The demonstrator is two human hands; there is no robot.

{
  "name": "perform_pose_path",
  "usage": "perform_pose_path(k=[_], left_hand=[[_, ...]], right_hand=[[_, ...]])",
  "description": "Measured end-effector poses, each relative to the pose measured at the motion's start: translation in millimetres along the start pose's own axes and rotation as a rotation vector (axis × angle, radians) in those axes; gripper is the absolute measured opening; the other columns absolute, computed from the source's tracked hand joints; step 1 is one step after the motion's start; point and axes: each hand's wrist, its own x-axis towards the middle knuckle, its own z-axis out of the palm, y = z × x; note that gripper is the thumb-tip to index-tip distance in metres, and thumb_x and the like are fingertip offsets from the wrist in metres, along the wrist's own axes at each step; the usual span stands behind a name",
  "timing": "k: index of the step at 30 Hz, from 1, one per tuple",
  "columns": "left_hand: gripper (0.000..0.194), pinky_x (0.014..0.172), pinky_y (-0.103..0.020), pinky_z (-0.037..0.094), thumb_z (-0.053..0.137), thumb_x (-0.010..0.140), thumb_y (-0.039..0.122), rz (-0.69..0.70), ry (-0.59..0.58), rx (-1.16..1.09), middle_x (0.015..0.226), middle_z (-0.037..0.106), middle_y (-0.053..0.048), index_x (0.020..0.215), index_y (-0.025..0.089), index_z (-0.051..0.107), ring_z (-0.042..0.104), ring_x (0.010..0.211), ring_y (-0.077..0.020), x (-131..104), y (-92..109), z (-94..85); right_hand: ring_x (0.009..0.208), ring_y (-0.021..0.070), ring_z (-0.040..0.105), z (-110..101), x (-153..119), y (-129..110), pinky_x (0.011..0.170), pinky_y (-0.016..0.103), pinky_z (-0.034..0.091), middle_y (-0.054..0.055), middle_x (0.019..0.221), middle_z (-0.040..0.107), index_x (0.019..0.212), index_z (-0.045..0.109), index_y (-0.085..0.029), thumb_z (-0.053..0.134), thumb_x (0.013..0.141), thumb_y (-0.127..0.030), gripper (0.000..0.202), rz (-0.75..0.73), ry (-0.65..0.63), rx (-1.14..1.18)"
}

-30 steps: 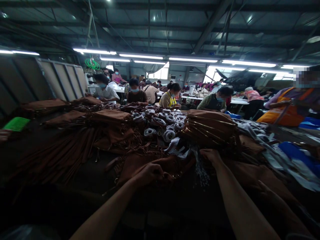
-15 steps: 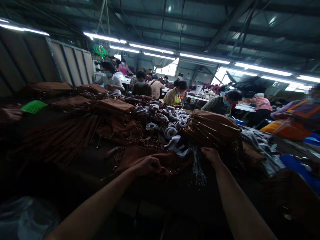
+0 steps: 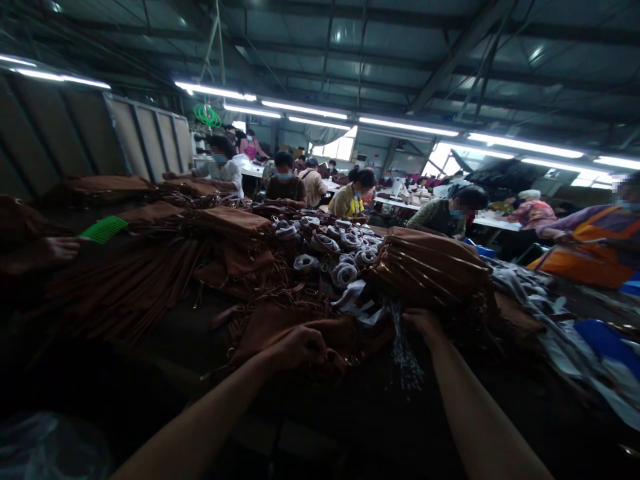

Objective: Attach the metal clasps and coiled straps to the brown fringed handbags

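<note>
My left hand (image 3: 306, 347) is closed on the near edge of a brown fringed bag (image 3: 270, 333) that lies flat on the dark table. My right hand (image 3: 425, 323) reaches forward with its fingers drawn together at the upper part of a bunch of thin clear plastic strands (image 3: 406, 360). Whether a strand is between those fingertips is too dark to see. Just beyond the right hand is a stack of brown bags (image 3: 430, 260) with gold zippers. White-wrapped rolled straps (image 3: 345, 273) lie heaped behind the bag.
At far left, another person's hand (image 3: 63, 248) holds a green comb (image 3: 104, 229). Long brown fringes (image 3: 145, 287) spread across the left of the table, with more brown bags (image 3: 230, 220) behind. A person in an orange apron (image 3: 590, 247) is at the right. Others sit farther back.
The view has tilted slightly, so most things appear a little lower. The other person's hand with the green comb has come to the right. My hands stay at nearly the same places.
</note>
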Motion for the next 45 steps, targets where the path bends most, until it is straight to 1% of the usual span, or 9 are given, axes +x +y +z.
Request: perform_pose_path(k=[6,14,18,23,26,29,32,35,45], left_hand=[[0.027,0.056,-0.019,0.038,0.076,0.059,0.028,0.037,-0.010,0.017,0.072,0.064,-0.001,0.077,0.010,0.068,0.053,0.062,-0.0106,-0.5,3.4,-0.5],[0.025,0.054,-0.019,0.036,0.075,0.060,0.028,0.050,-0.013,0.056,0.067,0.062,0.000,0.075,0.009,0.067,0.051,0.059,-0.0098,0.9,0.5,1.7],[0.026,0.057,-0.020,0.038,0.074,0.061,0.028,0.075,-0.038,0.064,0.071,0.064,-0.002,0.077,0.009,0.067,0.053,0.063,-0.0113,1.9,-0.7,-0.3],[0.029,0.060,-0.019,0.039,0.076,0.061,0.031,0.137,-0.040,0.125,0.076,0.066,-0.002,0.080,0.010,0.069,0.056,0.069,-0.0126,5.6,-12.2,-3.7],[0.031,0.060,-0.020,0.040,0.075,0.063,0.034,0.133,-0.041,0.116,0.077,0.067,-0.002,0.083,0.011,0.069,0.057,0.068,-0.0129,5.1,-13.9,-3.6],[0.029,0.064,-0.021,0.042,0.074,0.065,0.033,0.164,-0.050,0.119,0.080,0.068,-0.003,0.083,0.011,0.070,0.059,0.072,-0.0144,3.8,-9.8,-4.6],[0.024,0.067,-0.021,0.043,0.074,0.066,0.026,0.207,-0.086,0.146,0.084,0.069,-0.004,0.085,0.011,0.071,0.060,0.076,-0.0152,2.8,-4.2,-7.3],[0.022,0.067,-0.021,0.043,0.072,0.066,0.020,0.201,-0.101,0.173,0.085,0.069,-0.003,0.087,0.012,0.071,0.060,0.076,-0.0148,1.5,-0.7,-9.5],[0.018,0.069,-0.020,0.042,0.072,0.069,0.022,0.245,-0.055,0.272,0.082,0.069,-0.002,0.084,0.013,0.071,0.061,0.080,-0.0156,-0.7,0.3,-10.3]], right_hand=[[0.058,0.0158,0.062,-22.3,-0.8,-21.7,0.055,0.027,0.050,0.007,0.069,0.070,0.096,0.072,-0.010,0.070,0.059,-0.038,0.046,-0.078,0.073,0.046],[0.095,0.0246,0.063,-48.0,-30.5,-68.1,0.092,0.037,0.044,0.008,0.094,0.072,0.087,0.074,-0.018,0.064,0.067,-0.044,0.034,-0.363,0.273,-0.095],[0.086,0.0242,0.066,-44.0,-52.7,-83.1,0.083,0.035,0.048,0.007,0.088,0.073,0.083,0.074,-0.020,0.060,0.071,-0.045,0.031,-0.453,0.211,-0.282],[0.075,0.0245,0.066,-41.1,-69.9,-105.6,0.074,0.035,0.048,0.007,0.081,0.073,0.080,0.074,-0.020,0.064,0.066,-0.046,0.031,-0.330,0.195,-0.374],[0.079,0.0235,0.065,-26.0,-100.8,-127.5,0.075,0.033,0.047,0.006,0.085,0.072,0.082,0.074,-0.020,0.066,0.066,-0.048,0.034,-0.322,0.143,-0.262],[0.073,0.0191,0.062,10.5,-160.0,-142.2,0.066,0.027,0.047,0.005,0.080,0.071,0.083,0.073,-0.017,0.066,0.068,-0.049,0.036,-0.278,-0.124,-0.069],[0.054,0.0134,0.053,56.1,-225.7,-136.7,0.049,0.022,0.039,0.003,0.060,0.063,0.077,0.072,-0.014,0.060,0.072,-0.051,0.039,-0.086,-0.380,0.014],[0.047,0.0116,0.048,90.0,-267.0,-115.4,0.044,0.022,0.035,0.002,0.056,0.060,0.071,0.070,-0.014,0.059,0.070,-0.052,0.040,0.082,-0.384,0.067],[0.047,0.0113,0.048,110.2,-275.5,-86.1,0.045,0.021,0.032,0.001,0.053,0.058,0.069,0.069,-0.014,0.061,0.067,-0.050,0.037,0.185,-0.305,0.104]])
